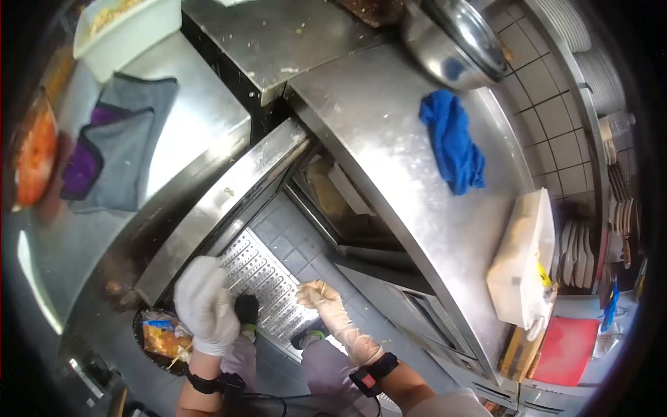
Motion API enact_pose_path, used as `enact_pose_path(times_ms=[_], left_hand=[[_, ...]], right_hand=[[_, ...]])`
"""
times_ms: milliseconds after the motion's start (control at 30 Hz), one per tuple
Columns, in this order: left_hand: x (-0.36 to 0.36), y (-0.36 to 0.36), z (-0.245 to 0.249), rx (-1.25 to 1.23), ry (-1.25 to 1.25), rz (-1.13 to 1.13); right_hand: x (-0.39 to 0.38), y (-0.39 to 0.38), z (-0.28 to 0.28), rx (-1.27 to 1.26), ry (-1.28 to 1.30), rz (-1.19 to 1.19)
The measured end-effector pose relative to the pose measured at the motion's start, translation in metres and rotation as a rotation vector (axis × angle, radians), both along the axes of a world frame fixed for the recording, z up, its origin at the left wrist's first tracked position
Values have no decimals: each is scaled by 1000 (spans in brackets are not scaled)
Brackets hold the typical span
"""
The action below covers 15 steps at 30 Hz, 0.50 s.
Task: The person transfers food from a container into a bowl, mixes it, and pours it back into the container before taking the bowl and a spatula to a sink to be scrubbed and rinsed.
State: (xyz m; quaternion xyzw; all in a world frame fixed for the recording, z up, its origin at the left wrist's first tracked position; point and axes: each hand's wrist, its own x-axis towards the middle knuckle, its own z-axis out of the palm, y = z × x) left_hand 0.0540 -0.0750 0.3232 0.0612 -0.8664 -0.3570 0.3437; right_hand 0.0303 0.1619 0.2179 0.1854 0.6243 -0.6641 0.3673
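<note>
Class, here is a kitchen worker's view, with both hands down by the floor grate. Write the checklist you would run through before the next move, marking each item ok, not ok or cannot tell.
1. Both hands gloved: ok. The left hand and the right hand each wear a glove.
2. Right hand free: ok. Its fingers are spread and hold nothing, over the floor grate.
3. Left hand empty: cannot tell. It is curled, with its back to the camera.
4. Under-counter compartment shut: not ok. It stands open and its contents show.
5. Blue cloth away from the counter edge: ok.
6. Grate dry: cannot tell.
</note>
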Motion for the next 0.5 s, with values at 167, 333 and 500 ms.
enact_pose_path(times_ms=[167,333,500], left_hand=[[-3,-51,51,-69,-504,233],[13,-59,49,31,-716,93],[38,-23,53,151,-1050,-113]], right_hand=[[14,22,92,4,-15,5],[31,66,177,124,25,-110],[60,129,239,205,87,-200]])
